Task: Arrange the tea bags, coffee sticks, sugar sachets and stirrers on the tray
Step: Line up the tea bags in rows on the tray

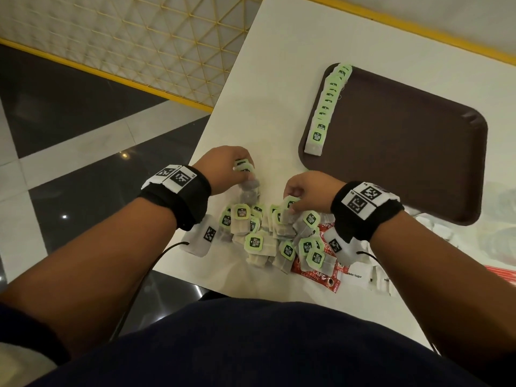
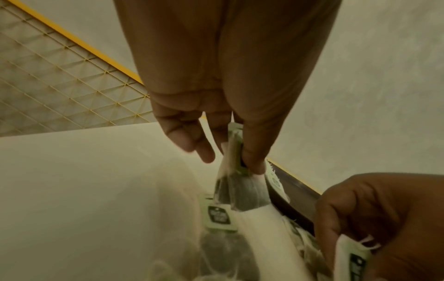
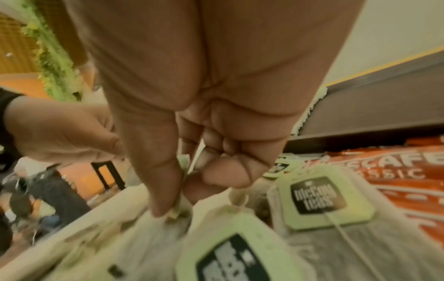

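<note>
Right hand (image 3: 192,152) pinching tea bag (image 3: 179,207)

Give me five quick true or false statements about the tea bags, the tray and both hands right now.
1. A row of tea bags lines one edge of the tray. True.
2. The left hand is empty. False: it pinches a tea bag.
3. Coffee sticks lie on the tray. False: they lie on the table.
4. The right hand pinches a tea bag tag. True.
5. The loose tea bags are all sorted. False: they lie heaped.
</note>
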`<act>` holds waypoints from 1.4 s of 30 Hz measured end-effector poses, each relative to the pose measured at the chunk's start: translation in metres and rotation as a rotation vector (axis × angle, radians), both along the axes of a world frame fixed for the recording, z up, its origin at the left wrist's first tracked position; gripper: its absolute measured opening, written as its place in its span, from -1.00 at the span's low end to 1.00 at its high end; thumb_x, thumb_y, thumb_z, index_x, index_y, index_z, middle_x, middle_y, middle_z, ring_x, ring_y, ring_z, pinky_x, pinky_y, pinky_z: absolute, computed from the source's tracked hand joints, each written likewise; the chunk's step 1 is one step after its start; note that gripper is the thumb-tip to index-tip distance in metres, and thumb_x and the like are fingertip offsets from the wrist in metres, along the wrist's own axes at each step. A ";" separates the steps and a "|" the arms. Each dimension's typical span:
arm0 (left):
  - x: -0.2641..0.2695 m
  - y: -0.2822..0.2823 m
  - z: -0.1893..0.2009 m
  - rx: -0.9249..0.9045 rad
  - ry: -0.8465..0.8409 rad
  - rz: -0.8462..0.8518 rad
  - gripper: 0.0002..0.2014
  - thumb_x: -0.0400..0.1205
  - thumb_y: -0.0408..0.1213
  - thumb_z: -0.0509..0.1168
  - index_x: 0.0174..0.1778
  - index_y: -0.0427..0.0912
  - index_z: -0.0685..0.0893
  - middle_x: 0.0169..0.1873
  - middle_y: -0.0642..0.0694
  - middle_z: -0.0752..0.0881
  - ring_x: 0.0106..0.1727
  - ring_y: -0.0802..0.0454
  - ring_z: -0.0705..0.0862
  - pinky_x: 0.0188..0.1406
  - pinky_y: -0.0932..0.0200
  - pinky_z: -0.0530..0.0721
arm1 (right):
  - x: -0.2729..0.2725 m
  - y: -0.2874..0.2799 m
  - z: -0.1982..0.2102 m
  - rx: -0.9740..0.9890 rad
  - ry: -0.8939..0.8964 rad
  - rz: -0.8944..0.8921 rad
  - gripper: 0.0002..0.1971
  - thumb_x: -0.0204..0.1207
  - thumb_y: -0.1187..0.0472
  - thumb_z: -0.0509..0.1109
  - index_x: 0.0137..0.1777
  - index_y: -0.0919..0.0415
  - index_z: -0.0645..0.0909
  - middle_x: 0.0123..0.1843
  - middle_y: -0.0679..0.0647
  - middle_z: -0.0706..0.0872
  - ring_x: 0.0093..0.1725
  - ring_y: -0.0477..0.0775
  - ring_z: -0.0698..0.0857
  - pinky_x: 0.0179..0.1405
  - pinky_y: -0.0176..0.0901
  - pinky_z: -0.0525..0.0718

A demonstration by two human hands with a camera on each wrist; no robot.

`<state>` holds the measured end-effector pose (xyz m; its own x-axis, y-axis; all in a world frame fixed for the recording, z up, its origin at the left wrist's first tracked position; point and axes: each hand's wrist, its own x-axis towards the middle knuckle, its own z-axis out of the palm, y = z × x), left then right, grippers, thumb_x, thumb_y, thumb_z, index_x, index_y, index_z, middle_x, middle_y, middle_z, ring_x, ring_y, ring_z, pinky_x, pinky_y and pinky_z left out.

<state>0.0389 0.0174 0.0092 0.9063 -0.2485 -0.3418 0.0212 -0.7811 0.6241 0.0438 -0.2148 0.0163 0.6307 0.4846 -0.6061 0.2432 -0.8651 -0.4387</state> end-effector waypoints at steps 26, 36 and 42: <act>0.055 -0.069 -0.005 -0.246 0.060 0.139 -0.71 0.64 -0.17 0.40 0.20 -0.06 0.47 -0.11 -0.03 0.67 -0.28 0.06 0.70 -0.49 0.37 0.62 | 0.092 -0.048 -0.023 0.247 -0.042 -0.775 -0.83 0.51 0.18 0.54 -0.03 0.16 0.60 -0.08 0.20 0.78 -0.15 0.18 0.84 -0.15 -0.08 0.82; 0.065 -0.075 -0.012 -0.281 0.062 0.235 -0.69 0.60 -0.15 0.45 0.16 -0.04 0.48 -0.05 -0.09 0.71 -0.25 0.08 0.70 -0.44 0.34 0.63 | 0.098 -0.051 -0.036 0.289 -0.103 -0.855 -0.75 0.48 0.14 0.57 0.02 0.20 0.58 -0.16 0.16 0.79 -0.31 0.06 0.81 -0.32 -0.16 0.77; 0.066 -0.089 -0.015 -0.404 0.068 0.320 -0.65 0.53 -0.16 0.54 0.08 -0.24 0.59 -0.06 -0.16 0.77 -0.22 -0.02 0.73 -0.32 0.21 0.73 | 0.094 -0.057 -0.022 0.305 -0.177 -0.798 -0.72 0.58 -0.05 0.42 0.09 0.16 0.64 -0.08 0.01 0.69 -0.17 -0.04 0.62 -0.15 -0.14 0.61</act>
<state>0.1045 -0.0716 -0.0062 0.9377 -0.0869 -0.3363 0.2703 -0.4257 0.8636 0.1376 -0.2718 -0.0057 0.9235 -0.0167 -0.3832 -0.2990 -0.6571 -0.6920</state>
